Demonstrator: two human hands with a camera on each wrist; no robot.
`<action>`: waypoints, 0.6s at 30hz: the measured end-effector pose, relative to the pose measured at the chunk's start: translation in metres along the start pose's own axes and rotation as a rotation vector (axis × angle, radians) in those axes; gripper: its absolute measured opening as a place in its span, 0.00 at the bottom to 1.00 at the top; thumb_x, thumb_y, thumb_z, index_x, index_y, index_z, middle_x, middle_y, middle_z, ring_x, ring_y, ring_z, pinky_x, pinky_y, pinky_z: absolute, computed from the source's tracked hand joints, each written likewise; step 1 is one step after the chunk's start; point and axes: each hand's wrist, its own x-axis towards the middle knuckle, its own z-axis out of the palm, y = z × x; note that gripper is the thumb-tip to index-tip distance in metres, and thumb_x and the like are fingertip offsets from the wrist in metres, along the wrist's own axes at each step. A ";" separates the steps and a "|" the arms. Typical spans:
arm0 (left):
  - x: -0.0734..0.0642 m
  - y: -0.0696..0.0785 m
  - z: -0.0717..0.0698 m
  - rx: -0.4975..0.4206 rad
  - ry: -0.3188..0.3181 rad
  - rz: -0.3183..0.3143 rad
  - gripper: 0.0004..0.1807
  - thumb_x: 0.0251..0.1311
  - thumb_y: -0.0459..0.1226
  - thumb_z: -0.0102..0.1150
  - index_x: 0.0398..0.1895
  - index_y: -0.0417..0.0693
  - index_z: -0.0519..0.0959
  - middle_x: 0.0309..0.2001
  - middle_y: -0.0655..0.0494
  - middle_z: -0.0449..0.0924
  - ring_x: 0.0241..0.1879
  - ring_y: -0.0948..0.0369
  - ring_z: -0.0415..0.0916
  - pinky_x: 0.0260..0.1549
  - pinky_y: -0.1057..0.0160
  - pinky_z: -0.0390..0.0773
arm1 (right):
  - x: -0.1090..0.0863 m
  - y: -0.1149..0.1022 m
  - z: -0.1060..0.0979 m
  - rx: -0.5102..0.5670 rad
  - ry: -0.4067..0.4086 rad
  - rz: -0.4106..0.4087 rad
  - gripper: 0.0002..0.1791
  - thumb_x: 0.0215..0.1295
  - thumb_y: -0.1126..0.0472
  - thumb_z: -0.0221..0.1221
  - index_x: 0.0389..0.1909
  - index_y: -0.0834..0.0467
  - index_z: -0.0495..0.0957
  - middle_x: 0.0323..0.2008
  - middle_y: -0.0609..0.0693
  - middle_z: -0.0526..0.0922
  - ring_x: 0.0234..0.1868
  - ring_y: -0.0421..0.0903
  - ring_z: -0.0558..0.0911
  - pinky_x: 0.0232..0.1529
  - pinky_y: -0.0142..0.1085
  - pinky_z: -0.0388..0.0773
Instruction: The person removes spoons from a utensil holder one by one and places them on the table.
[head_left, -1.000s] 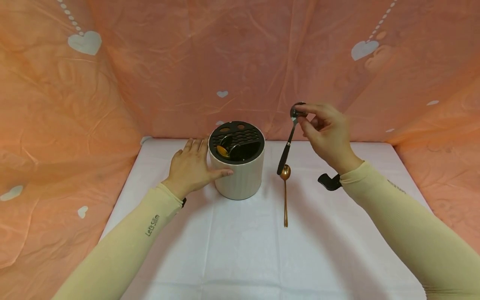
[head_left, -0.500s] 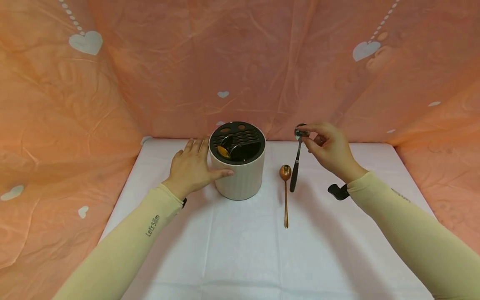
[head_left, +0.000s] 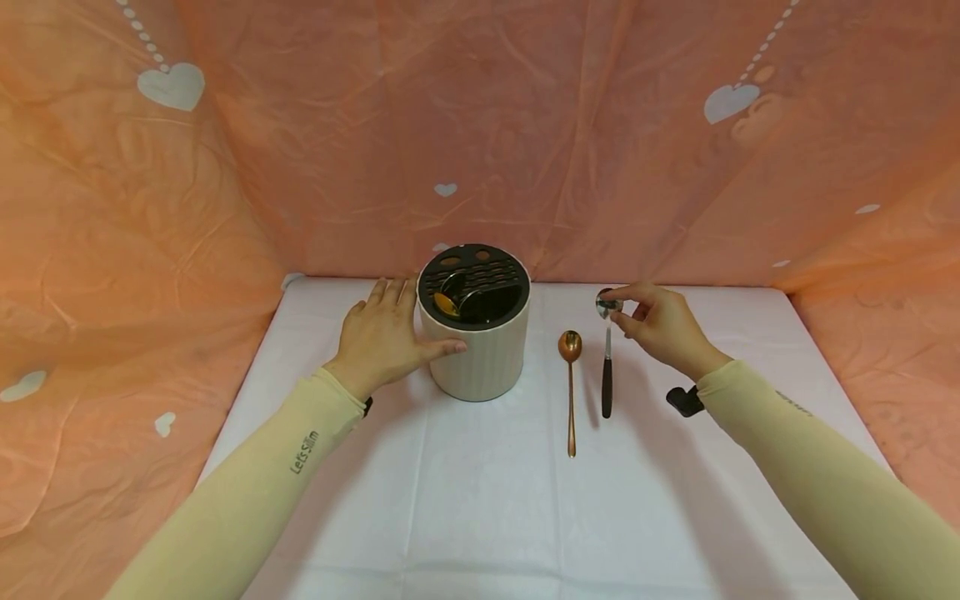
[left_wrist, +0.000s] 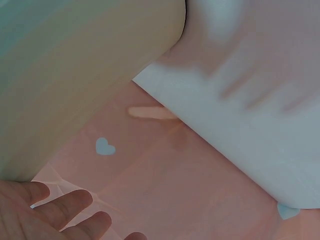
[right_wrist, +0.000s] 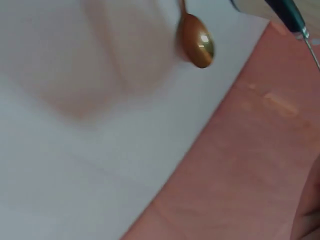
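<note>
A cream cylindrical utensil holder (head_left: 477,364) with a black slotted lid (head_left: 510,271) stands near the back of the table. My left hand (head_left: 384,337) rests against its left side, fingers straight, thumb across the front; the left wrist view shows these fingers beside its wall. With thumb and fingers, my right hand (head_left: 663,329) pinches the bowl of a black-handled spoon (head_left: 607,387), its handle pointing toward me. The dark handle crosses the top corner of the right wrist view. Left of it, a gold long-handled spoon (head_left: 570,346) lies on the cloth, bowl away from me.
In the lid's openings sit a gold spoon bowl (head_left: 446,304) and a dark shiny one (head_left: 454,283). A white cloth (head_left: 480,500) covers the table. Orange fabric (head_left: 390,125) with pale hearts hangs behind and at both sides.
My right hand has come down and slightly right with the black-handled spoon, whose handle has swung from over the gold spoon to beside it. My left hand and the holder keep their place.
</note>
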 end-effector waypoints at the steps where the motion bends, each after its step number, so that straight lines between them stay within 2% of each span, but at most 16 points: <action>1: 0.000 0.000 0.000 0.000 0.000 0.000 0.72 0.40 0.85 0.43 0.77 0.39 0.54 0.72 0.40 0.59 0.72 0.41 0.53 0.59 0.39 0.67 | 0.000 0.003 0.002 0.005 -0.012 0.007 0.17 0.62 0.68 0.66 0.51 0.53 0.85 0.31 0.46 0.81 0.19 0.44 0.78 0.16 0.34 0.70; 7: 0.000 0.001 0.000 -0.001 -0.009 0.002 0.72 0.40 0.84 0.44 0.78 0.39 0.53 0.73 0.40 0.58 0.72 0.41 0.53 0.59 0.40 0.67 | -0.001 0.018 0.011 0.040 -0.109 0.086 0.16 0.64 0.65 0.66 0.53 0.52 0.85 0.18 0.47 0.79 0.18 0.46 0.75 0.17 0.34 0.69; 11: 0.001 0.001 0.002 -0.002 -0.015 0.005 0.73 0.39 0.86 0.40 0.78 0.40 0.53 0.73 0.40 0.58 0.72 0.41 0.53 0.59 0.40 0.67 | -0.002 0.027 0.016 0.039 -0.174 0.158 0.16 0.65 0.64 0.65 0.53 0.51 0.84 0.15 0.51 0.78 0.18 0.47 0.75 0.17 0.34 0.68; 14: 0.002 0.000 0.003 -0.002 -0.012 0.004 0.74 0.37 0.87 0.38 0.78 0.40 0.53 0.73 0.40 0.58 0.72 0.40 0.53 0.59 0.39 0.67 | -0.001 0.034 0.020 0.042 -0.213 0.206 0.16 0.66 0.65 0.64 0.54 0.52 0.84 0.21 0.57 0.81 0.20 0.52 0.77 0.17 0.33 0.67; 18: 0.003 -0.001 0.003 0.001 -0.012 -0.007 0.75 0.36 0.88 0.37 0.78 0.40 0.53 0.73 0.40 0.58 0.72 0.40 0.53 0.59 0.39 0.67 | 0.002 0.041 0.027 0.034 -0.244 0.227 0.17 0.65 0.65 0.63 0.55 0.54 0.83 0.42 0.59 0.85 0.23 0.56 0.80 0.18 0.34 0.68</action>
